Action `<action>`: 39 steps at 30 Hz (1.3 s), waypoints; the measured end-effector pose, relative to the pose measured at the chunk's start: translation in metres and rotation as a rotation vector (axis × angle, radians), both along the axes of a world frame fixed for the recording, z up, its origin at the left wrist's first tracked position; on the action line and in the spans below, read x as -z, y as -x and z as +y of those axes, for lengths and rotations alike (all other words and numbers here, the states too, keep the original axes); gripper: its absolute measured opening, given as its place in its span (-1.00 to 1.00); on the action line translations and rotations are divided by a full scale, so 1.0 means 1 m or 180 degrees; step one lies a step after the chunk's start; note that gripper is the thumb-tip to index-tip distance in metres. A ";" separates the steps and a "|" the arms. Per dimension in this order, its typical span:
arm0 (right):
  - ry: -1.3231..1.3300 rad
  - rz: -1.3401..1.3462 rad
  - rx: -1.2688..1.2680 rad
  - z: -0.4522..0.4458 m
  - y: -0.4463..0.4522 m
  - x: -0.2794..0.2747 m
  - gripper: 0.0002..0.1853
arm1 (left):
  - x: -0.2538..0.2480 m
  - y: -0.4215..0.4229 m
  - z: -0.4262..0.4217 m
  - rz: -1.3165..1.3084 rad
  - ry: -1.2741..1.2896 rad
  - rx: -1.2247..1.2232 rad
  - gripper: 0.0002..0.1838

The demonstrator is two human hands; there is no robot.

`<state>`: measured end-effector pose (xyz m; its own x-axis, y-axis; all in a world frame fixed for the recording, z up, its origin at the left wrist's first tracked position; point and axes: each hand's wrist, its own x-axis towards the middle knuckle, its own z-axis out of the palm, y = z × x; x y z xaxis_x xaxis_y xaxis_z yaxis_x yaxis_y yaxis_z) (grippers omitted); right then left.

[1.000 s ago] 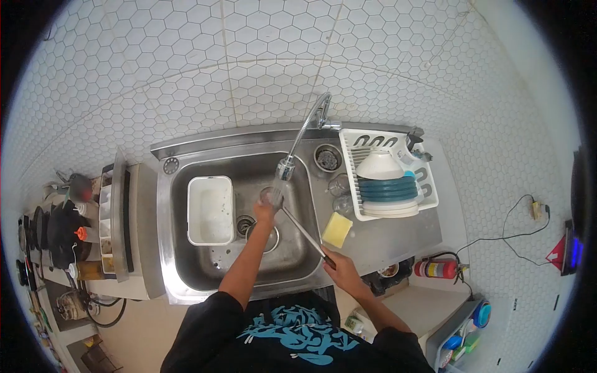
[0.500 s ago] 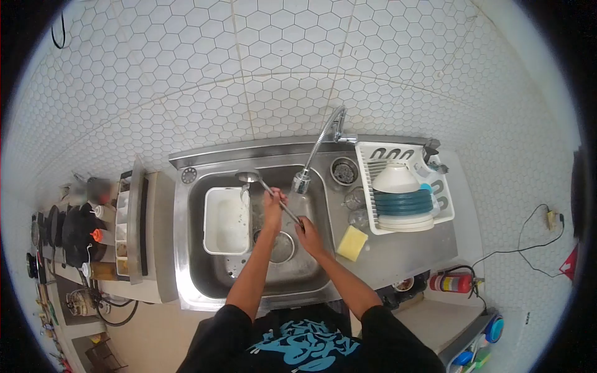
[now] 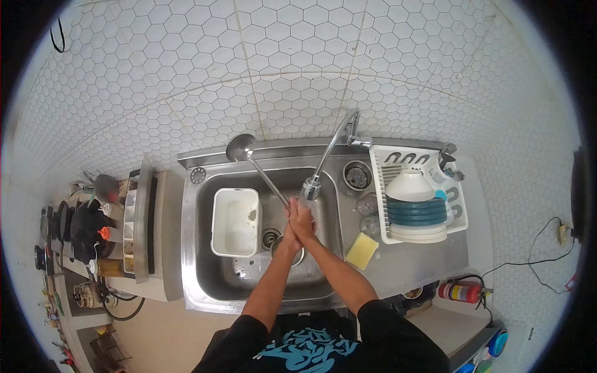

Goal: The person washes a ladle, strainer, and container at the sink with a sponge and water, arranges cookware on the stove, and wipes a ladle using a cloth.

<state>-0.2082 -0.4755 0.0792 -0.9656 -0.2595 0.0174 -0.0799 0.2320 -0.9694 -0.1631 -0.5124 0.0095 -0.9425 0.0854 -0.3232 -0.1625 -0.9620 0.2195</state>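
L. hand (image 3: 290,233) and r. hand (image 3: 303,217) are found pressed together round the lower handle of the ladle (image 3: 241,148); exact finger positions can't be told. Ladle is held aslant above the sink (image 3: 190,267), bowl end toward the rear ledge (image 3: 280,149), apparently so that grip and handle end sit by the faucet head (image 3: 310,188). Sponge (image 3: 362,250) is placed on the desk (image 3: 416,261) beside the sink, prob. for easy reach. Ladle: grey metal, round bowl w/ bright glare, long straight handle, end hidden by hands.
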 end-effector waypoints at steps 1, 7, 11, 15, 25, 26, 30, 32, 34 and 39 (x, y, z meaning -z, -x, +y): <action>0.0352 -0.0002 -0.0064 0.007 -0.003 -0.008 -0.66 | 0.020 0.009 0.006 -0.0124 -0.0173 -0.0121 -0.54; -0.0180 0.0381 -0.0481 0.056 0.002 -0.002 -0.80 | -0.004 0.025 0.013 -0.0910 -0.0228 -0.0357 -0.61; -0.0325 0.0860 -0.0452 0.083 -0.009 -0.010 -0.81 | -0.022 0.030 0.020 -0.1113 -0.0486 -0.0322 -0.71; -0.0722 0.0030 -0.0762 0.129 -0.033 -0.043 -0.81 | -0.050 0.022 0.028 -0.1479 -0.0297 -0.0671 -0.69; -0.1484 -0.1072 -0.1721 0.221 -0.066 -0.117 -0.82 | -0.016 -0.034 0.034 -0.1013 0.1157 0.0201 -0.76; -0.1709 -0.0862 -0.1791 0.226 -0.067 -0.117 -0.82 | -0.012 -0.038 0.036 -0.1014 0.1150 0.0191 -0.76; -0.1963 -0.1185 -0.1757 0.230 -0.068 -0.154 -0.80 | -0.028 -0.047 0.044 -0.1084 0.0170 0.0552 -0.68; -0.1996 -0.1199 -0.1804 0.233 -0.068 -0.149 -0.78 | -0.030 -0.047 0.049 -0.1023 -0.0013 0.0498 -0.64; -0.1842 -0.0754 -0.1752 0.230 -0.070 -0.122 -0.78 | -0.041 -0.044 0.050 -0.1239 -0.0050 -0.0196 -0.67; -0.0928 0.0146 -0.0992 0.173 -0.086 -0.027 -0.80 | -0.052 -0.022 0.038 -0.0505 0.0363 -0.0908 -0.77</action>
